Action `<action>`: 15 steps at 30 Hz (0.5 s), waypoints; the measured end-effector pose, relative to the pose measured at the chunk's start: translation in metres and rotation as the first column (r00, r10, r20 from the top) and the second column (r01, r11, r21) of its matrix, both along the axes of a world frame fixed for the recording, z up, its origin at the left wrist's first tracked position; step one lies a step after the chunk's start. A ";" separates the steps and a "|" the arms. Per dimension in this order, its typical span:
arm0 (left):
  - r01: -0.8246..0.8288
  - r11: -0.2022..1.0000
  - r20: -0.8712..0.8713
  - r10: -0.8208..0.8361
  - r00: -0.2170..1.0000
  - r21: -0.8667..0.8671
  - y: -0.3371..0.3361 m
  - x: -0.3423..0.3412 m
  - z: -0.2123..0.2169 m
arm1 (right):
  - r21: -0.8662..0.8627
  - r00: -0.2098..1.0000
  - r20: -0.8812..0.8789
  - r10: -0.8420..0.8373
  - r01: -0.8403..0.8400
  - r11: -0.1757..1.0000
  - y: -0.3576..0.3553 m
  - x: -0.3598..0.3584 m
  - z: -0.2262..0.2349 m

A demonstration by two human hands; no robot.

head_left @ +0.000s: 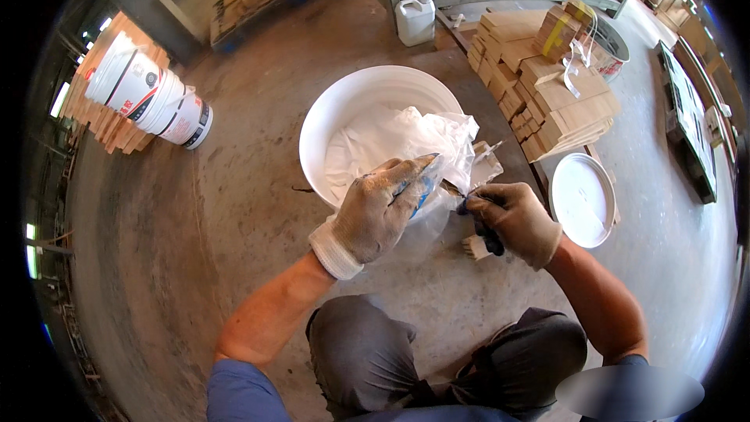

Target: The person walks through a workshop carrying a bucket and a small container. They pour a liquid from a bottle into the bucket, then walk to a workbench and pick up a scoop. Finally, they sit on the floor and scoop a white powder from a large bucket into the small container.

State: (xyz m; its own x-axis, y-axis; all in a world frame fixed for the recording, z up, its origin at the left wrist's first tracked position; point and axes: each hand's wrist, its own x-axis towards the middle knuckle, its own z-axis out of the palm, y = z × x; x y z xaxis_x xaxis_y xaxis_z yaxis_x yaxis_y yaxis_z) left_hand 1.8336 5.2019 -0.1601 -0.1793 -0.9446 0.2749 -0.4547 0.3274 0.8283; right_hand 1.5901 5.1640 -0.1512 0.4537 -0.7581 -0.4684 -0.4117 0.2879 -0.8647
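Note:
My left hand (pixel 375 211), in a tan work glove with a white cuff, is closed on a clear plastic bag (pixel 428 225) with blue marks. My right hand (pixel 516 223), also gloved, grips a small tool with a dark handle (pixel 490 236); its kind is unclear. The thin front end of that tool meets the bag's right side. Just beyond both hands stands a round white bucket (pixel 316 121), and a crumpled white plastic liner (pixel 375 141) fills it and spills over its right rim.
Stacked wooden blocks (pixel 578 113) stand at the right, with a round white lid (pixel 583 199) nearer me. A pale bristled piece (pixel 474 248) lies below my right hand. Two nested white buckets (pixel 156 98) are at the left, a white jug (pixel 415 20) at the back.

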 end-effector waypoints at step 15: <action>0.041 0.999 0.125 -0.042 0.991 0.015 -0.015 -0.002 -0.010 | -0.281 0.996 -0.082 0.024 -0.046 0.959 -0.012 -0.006 -0.015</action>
